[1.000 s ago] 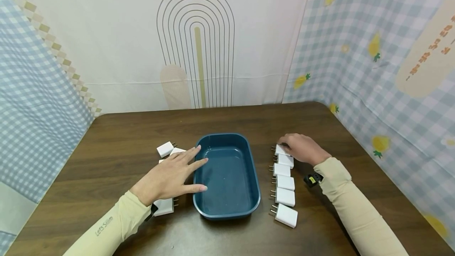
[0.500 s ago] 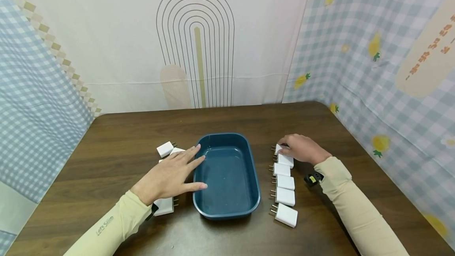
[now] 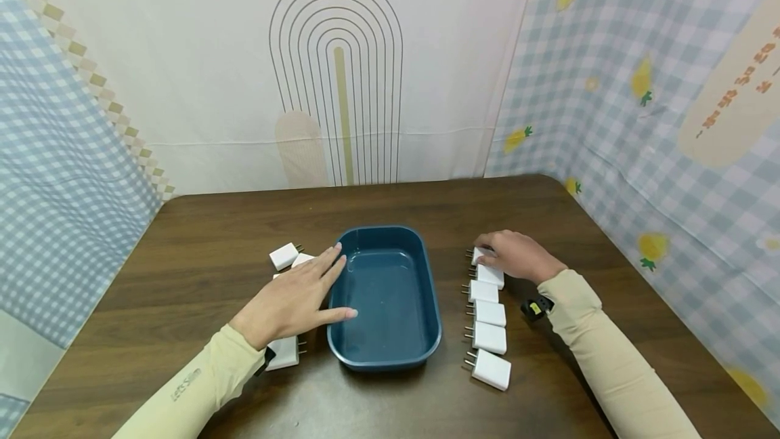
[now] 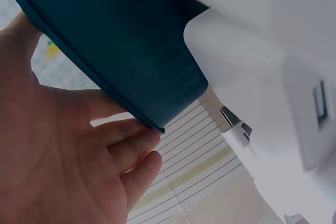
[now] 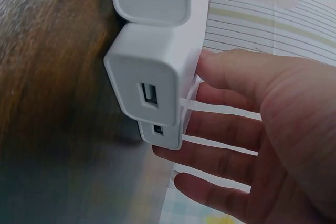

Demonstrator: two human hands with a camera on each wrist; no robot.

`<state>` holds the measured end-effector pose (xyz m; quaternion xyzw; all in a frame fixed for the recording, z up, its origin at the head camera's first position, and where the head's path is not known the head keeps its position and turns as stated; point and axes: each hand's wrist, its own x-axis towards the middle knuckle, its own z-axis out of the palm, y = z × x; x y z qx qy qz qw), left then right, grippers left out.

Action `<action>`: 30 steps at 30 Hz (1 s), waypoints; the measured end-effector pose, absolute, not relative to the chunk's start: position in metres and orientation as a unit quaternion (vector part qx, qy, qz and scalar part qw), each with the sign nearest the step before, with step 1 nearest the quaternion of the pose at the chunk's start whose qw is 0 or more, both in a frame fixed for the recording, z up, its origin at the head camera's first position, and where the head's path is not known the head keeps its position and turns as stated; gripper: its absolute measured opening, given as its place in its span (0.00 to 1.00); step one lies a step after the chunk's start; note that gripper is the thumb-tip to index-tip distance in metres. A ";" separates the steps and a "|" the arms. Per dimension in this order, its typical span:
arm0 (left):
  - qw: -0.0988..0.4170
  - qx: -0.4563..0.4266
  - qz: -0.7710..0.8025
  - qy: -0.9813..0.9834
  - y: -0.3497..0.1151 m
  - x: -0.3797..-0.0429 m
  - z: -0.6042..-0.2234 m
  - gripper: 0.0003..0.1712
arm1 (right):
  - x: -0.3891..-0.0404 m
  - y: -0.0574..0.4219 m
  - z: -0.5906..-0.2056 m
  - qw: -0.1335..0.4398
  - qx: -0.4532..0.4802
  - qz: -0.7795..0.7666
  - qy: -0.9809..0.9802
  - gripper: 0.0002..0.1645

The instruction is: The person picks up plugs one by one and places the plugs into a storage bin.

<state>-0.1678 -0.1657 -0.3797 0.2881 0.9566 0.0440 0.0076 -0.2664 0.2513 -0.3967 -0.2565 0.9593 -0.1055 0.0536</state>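
Observation:
My left hand lies with spread, fairly straight fingers against the left rim of a dark blue plastic tub; the thumb reaches over the rim. In the left wrist view the fingertips meet the tub's edge. White wall chargers lie partly hidden beneath that hand. On the right, my right hand pinches the farthest white wall charger of a row, thumb on the near side and fingers beyond it. Just in front of it sits another charger with its USB port showing.
Several more chargers continue the right-hand row toward the front, prongs pointing at the tub. The nearest one sits at an angle. A dark wooden table bears everything, with a printed cloth hanging behind.
The tub has shifted slightly left and away, with the left fingers drawn in along its rim. The right thumb has come in against the far charger; otherwise the right hand barely moved.

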 end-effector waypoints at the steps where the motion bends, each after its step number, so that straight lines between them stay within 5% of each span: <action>1: 0.008 0.285 0.043 0.958 -0.165 -0.168 -0.380 0.58 | -0.266 0.251 -0.397 0.054 -0.256 -0.107 0.959 0.21; 30: -0.017 0.244 0.006 0.970 -0.153 -0.174 -0.382 0.59 | -0.270 0.255 -0.396 0.080 -0.241 -0.133 0.958 0.24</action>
